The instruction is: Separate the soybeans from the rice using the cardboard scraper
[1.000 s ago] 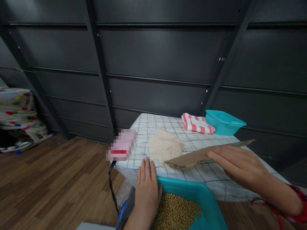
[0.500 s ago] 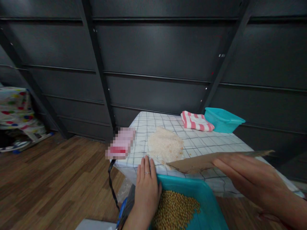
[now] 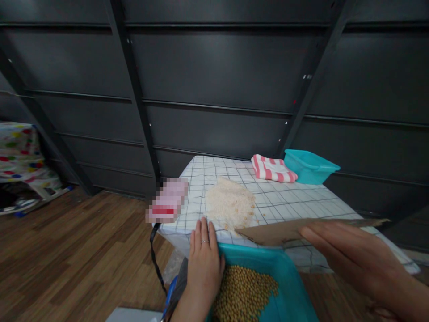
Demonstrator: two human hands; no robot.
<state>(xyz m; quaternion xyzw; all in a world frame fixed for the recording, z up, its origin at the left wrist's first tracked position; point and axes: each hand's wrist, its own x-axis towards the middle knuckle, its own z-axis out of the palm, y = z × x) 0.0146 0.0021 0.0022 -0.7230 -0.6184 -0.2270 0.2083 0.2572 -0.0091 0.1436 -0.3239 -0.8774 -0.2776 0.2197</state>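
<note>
A teal tray point(image 3: 284, 277) of tan beans point(image 3: 244, 293) is at the table's near edge. My left hand point(image 3: 204, 264) lies on the tray's left corner, fingers together and stretched forward, a ring on one finger. My right hand point(image 3: 355, 261) grips a long strip of brown cardboard point(image 3: 288, 229), held on edge just beyond the tray's far rim. A pile of white rice point(image 3: 229, 203) with a few beans at its near side lies on the checked tablecloth point(image 3: 295, 201).
At the table's far side sit a pink-and-white striped cloth point(image 3: 273, 168) and a smaller teal tub point(image 3: 310, 166). A pink blurred object point(image 3: 166, 200) is at the left edge, a black strap point(image 3: 154, 259) hanging below. Dark metal shelving stands behind; wood floor lies left.
My right hand has drawn the cardboard strip back toward me, from the near side of the rice to the tray's far rim. The left hand has stayed on the tray.
</note>
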